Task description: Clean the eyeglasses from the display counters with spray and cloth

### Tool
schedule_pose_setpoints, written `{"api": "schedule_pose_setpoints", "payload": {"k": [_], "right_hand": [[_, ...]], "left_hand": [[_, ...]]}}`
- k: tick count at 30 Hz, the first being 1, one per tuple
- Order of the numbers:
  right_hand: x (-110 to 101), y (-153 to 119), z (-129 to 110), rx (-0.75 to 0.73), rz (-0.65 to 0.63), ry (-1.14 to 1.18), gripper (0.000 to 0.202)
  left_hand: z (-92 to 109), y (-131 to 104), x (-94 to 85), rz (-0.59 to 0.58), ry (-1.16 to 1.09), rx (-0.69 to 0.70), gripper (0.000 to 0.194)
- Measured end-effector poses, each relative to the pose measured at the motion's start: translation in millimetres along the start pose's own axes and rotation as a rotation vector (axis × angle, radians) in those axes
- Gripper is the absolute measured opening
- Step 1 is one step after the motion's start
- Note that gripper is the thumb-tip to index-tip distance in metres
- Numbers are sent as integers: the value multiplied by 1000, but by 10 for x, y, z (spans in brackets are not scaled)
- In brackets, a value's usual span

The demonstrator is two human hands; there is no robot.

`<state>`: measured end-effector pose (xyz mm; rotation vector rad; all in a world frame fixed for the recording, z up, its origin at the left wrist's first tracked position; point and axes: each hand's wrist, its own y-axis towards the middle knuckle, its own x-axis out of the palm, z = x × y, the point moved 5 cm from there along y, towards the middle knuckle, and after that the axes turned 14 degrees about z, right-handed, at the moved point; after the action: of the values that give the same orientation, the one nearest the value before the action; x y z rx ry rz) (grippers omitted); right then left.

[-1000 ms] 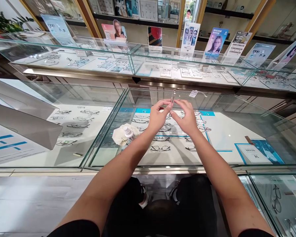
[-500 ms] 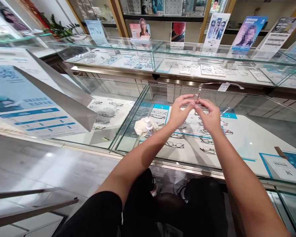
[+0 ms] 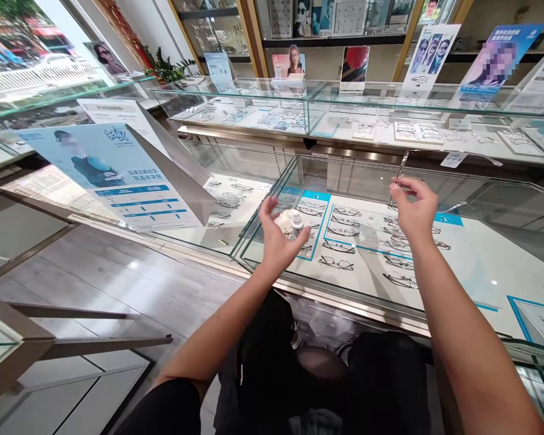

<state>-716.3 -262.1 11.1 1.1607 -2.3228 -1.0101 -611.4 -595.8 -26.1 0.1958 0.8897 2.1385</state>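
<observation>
Between the fingers of my right hand [image 3: 416,208] is a thin-framed pair of eyeglasses [image 3: 405,162], held above the glass counter. One temple stretches out to the right with a white tag [image 3: 453,159] hanging on it. My left hand [image 3: 280,238] is empty, with thumb and fingers spread apart, close to a small white bottle [image 3: 297,222]. That bottle stands beside a crumpled cream cloth [image 3: 283,223] on the counter top. Part of the cloth is hidden behind my left hand.
Rows of eyeglasses [image 3: 336,263] lie inside the glass display case [image 3: 367,302] below my hands. A folded blue-and-white sign [image 3: 131,181] stands on the left. Behind runs a second glass case [image 3: 272,96] with upright cards on top. A framed card [image 3: 537,317] lies at the right.
My left hand has let go of the eyeglasses and moved left to the bottle, its fingers opening. My right hand still holds the eyeglasses. The view has shifted toward the left.
</observation>
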Motion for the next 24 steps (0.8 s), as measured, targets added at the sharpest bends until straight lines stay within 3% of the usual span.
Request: {"api": "schedule_pose_setpoints", "payload": {"k": [2, 4, 7, 10, 17, 22, 24], "right_hand": [[0, -9, -8, -3, -5, -16, 20], [0, -13, 4, -2, -10, -30, 20], [-3, -11, 35, -1, -7, -32, 21], [-5, -6, 55, -4, -5, -33, 23], [12, -16, 46, 3, -22, -27, 24], [36, -27, 6, -11, -48, -15, 22], [40, -30, -9, -24, -50, -19, 20]], "left_hand": [[-202, -22, 121, -213, -42, -114, 98], [-320, -48, 223, -368, -55, -186, 77], [-405, -24, 304, -459, -26, -201, 42], [-482, 82, 382, -465, 2, -190, 31], [-586, 265, 583, -460, 24, -175, 30], [-198, 447, 582, -218, 69, 80, 25], [-15, 555, 701, -202, -59, 81, 22]]}}
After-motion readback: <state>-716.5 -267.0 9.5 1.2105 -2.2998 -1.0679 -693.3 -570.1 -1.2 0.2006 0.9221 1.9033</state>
